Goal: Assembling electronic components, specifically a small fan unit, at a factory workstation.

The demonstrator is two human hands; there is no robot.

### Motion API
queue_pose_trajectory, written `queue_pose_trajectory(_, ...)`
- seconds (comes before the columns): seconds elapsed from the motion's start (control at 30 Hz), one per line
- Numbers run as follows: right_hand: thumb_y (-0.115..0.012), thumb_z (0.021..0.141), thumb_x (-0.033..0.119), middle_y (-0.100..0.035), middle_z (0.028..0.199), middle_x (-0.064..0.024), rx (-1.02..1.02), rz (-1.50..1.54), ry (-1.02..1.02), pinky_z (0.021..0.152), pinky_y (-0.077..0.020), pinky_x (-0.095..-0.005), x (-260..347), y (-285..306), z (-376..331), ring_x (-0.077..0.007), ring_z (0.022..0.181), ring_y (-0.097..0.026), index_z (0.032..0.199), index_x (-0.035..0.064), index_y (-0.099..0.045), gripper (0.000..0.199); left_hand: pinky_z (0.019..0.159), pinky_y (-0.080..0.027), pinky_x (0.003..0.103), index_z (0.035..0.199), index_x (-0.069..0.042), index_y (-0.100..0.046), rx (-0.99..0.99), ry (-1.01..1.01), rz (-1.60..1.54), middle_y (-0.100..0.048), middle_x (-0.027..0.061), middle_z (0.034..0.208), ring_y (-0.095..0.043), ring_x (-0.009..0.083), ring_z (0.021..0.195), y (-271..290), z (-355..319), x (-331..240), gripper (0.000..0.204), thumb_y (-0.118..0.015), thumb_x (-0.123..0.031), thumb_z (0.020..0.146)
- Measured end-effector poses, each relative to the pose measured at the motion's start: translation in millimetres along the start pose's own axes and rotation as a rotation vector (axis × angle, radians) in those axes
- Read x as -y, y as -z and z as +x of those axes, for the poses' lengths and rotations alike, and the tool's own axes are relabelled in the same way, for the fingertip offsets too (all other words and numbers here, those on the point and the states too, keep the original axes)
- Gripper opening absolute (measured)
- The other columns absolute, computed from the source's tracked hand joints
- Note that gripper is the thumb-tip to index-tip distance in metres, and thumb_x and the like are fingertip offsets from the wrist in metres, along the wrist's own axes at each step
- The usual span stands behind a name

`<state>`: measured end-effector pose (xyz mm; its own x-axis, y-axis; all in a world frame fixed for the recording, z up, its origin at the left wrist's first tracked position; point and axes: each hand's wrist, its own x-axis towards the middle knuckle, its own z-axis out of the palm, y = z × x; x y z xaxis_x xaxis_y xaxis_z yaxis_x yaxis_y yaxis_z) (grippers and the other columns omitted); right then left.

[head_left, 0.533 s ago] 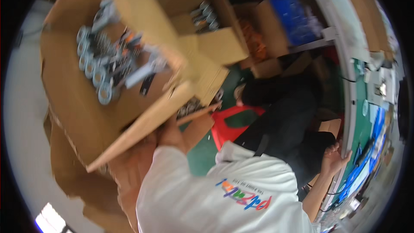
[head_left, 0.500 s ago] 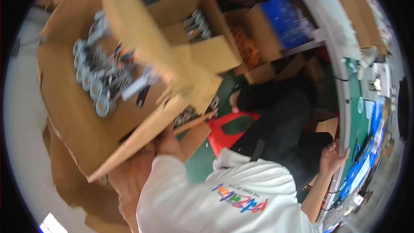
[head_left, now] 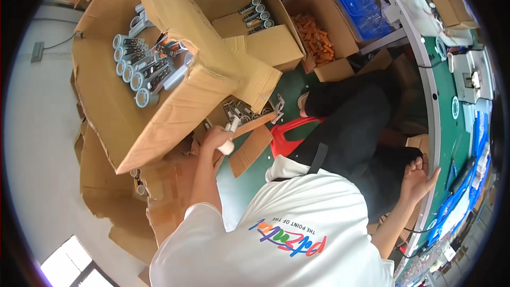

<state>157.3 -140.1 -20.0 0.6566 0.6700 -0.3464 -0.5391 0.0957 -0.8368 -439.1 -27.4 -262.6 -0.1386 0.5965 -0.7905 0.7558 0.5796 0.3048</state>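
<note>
- I find a large open cardboard box (head_left: 106,101) filling the upper left of the frame, tilted, with a row of grey cylindrical metal parts (head_left: 139,72) lying inside it near its upper wall.
- I log a white T-shirt (head_left: 281,234) with coloured lettering across the lower centre, and black trousers (head_left: 350,127) at centre right.
- A second open box (head_left: 255,21) at upper centre holds a few similar grey parts; beside it to the right, a smaller box of orange pieces (head_left: 319,40) and a blue crate (head_left: 361,5).
- A green-topped workbench (head_left: 451,90) curves down the right edge.
- The left hand (head_left: 217,139), at centre frame just under the big box's flap, is closed around a white handle-like object (head_left: 229,137); I cannot tell what it is.
- The right hand (head_left: 419,178), at right of centre, rests with fingers spread on the bench edge, gripping nothing.
</note>
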Motion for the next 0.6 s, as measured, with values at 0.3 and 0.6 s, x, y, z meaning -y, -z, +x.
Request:
queue_pose_trajectory(0.3, -0.064, 0.092, 0.007, -0.072, 0.094, -0.0085, 0.449, -0.808, 0.017, 0.072, -0.0467, -0.0212, 5, -21, -34, -0.0132, 0.080, -0.063, 0.112, 0.0005, -0.068, 0.022, 0.076, -0.051, 0.030, 0.111, 0.001, -0.075, 0.245, -0.349, 0.218, -0.075, 0.0106, 0.097, -0.064, 0.0210, 0.085, 33, -131, -132, 0.042, -0.069, -0.023, 0.076)
queue_pose_trajectory(0.6, -0.085, 0.077, 0.003, -0.064, 0.119, -0.0067, 0.914, -0.874, 0.408, 0.075, -0.0511, -0.0264, -1, -119, -39, -0.0160, 0.088, -0.062, 0.135, 0.0063, -0.060, 0.064, 0.078, -0.049, 0.031, 0.114, -0.002, -0.075, 0.285, -1.160, 0.119, -0.074, 0.0091, 0.105, -0.062, 0.0227, 0.086, 40, -223, -322, 0.040, -0.070, -0.009, 0.076)
